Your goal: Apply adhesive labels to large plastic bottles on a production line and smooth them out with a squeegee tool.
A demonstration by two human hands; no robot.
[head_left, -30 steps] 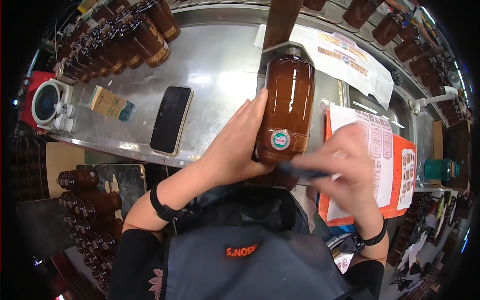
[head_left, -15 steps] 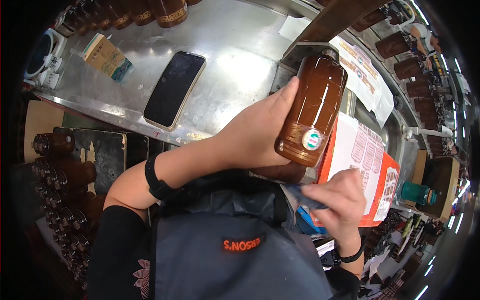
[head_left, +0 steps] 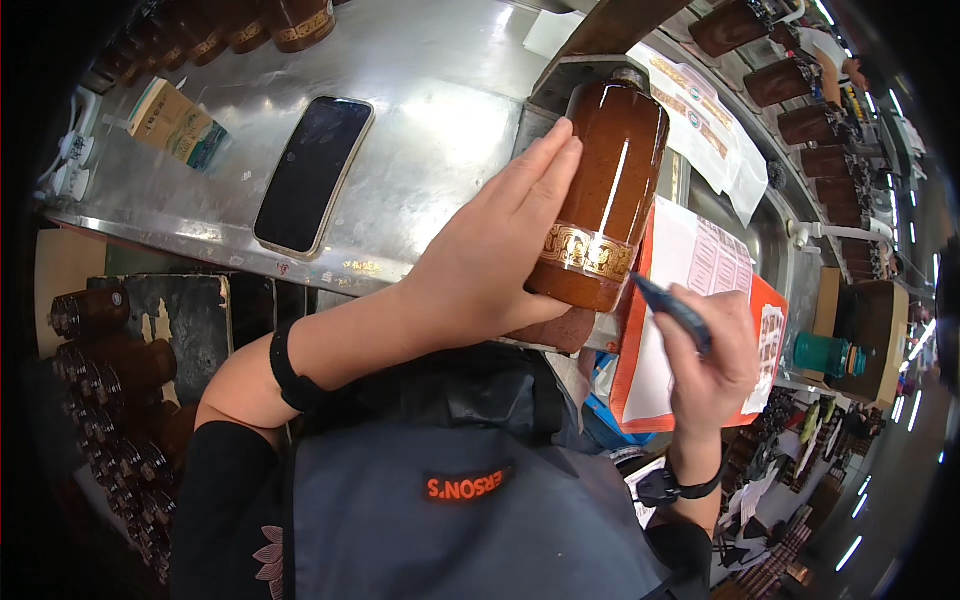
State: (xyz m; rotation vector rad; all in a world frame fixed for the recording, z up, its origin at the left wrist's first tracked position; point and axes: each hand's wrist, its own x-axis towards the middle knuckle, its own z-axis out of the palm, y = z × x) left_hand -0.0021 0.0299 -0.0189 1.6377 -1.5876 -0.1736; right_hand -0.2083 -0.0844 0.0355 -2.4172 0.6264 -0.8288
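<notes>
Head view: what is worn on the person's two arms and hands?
Both hands are bare, without gloves. The left hand has a plain black band around the wrist, with a black sleeve pushed up near the elbow. The right hand has a black wristwatch with a dark strap at the wrist, above a black sleeve.

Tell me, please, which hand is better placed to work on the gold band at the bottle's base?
The right hand: it holds a dark tool beside the gold band, while the left hand grips the bottle.
</notes>
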